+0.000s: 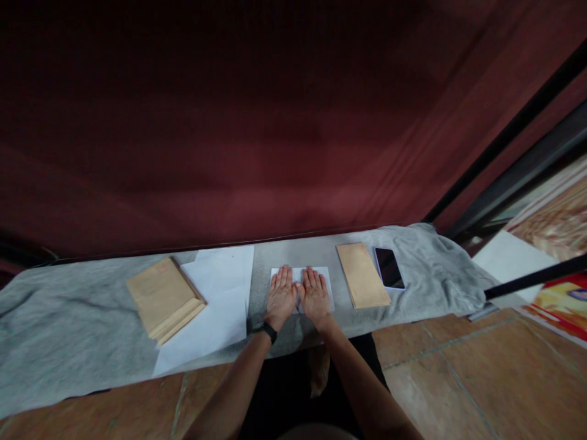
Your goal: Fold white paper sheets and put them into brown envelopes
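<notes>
Where the white paper [297, 273] lies, left hand [280, 298] and right hand [316, 298] rest flat on it, grasping nothing and hiding much of it. Left of them sit stacked brown envelopes [160, 294], right a tan envelope [362, 275], contents unseen.

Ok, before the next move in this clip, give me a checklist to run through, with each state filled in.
1. Left hand and right hand flat on the small white paper: ok.
2. Fold or edges under the palms lined up: cannot tell, the hands cover much of it.
3. Single brown packet apart from the right hand: ok, a strip of grey cloth shows between.
4. Phone off that packet: ok, it lies beside it.
5. Large white sheets squared up: not ok, they lie askew.
6. Brown stack evenly aligned: not ok, its edges are staggered.
</notes>
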`<state>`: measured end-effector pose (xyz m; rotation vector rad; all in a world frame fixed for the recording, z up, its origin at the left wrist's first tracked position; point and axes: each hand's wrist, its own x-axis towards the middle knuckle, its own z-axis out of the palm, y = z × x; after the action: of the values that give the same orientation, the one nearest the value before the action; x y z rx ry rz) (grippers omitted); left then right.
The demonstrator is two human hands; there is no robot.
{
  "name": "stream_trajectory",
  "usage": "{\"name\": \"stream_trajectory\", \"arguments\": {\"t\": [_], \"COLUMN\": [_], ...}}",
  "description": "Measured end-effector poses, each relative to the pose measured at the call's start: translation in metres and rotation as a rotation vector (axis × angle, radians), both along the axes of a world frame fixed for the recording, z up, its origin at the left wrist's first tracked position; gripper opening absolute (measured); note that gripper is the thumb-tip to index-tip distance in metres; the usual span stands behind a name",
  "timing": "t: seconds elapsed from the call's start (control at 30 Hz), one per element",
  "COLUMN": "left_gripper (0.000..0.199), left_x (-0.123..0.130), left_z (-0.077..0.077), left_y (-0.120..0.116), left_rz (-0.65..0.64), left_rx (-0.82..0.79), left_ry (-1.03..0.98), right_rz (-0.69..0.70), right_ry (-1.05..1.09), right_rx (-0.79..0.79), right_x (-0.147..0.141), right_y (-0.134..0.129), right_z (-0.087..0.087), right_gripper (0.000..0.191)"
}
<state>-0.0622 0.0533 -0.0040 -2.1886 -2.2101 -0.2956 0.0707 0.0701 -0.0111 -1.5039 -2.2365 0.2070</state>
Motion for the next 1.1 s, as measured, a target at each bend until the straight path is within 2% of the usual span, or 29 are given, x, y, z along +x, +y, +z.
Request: {"name": "stream_trajectory", "arguments": {"t": [0.17,0.47,0.73,1.1], "left_gripper": [0.058,0.059,0.062,0.059], "left_x": [-0.004,-0.007,-0.010,-0.005], "left_z": [-0.002,-0.011,-0.011,-0.014], "left_y": [-0.001,-0.012,-0.039,-0.072], "left_rz": [0.065,0.136,0.099,0.084], "left_rx": [0.034,0.147,0.215,0.247], "left_ry": [0.022,-0.007,-0.031,-0.054], "right_rz": [-0.079,-0.151,-0.162,-0.179], "right_ry": [-0.109,-0.071,-0.068,-0.093], "right_rx": [0.054,0.157,0.145,0.164], "right_x": [0.009,0.029,0.045,0.059], "right_y": [0.002,-0.004,-0.017,-0.039], "right_z": [-0.002,-0.011,-0.020,-0.017], "right_gripper": [0.057,0.062,0.064,0.061]}}
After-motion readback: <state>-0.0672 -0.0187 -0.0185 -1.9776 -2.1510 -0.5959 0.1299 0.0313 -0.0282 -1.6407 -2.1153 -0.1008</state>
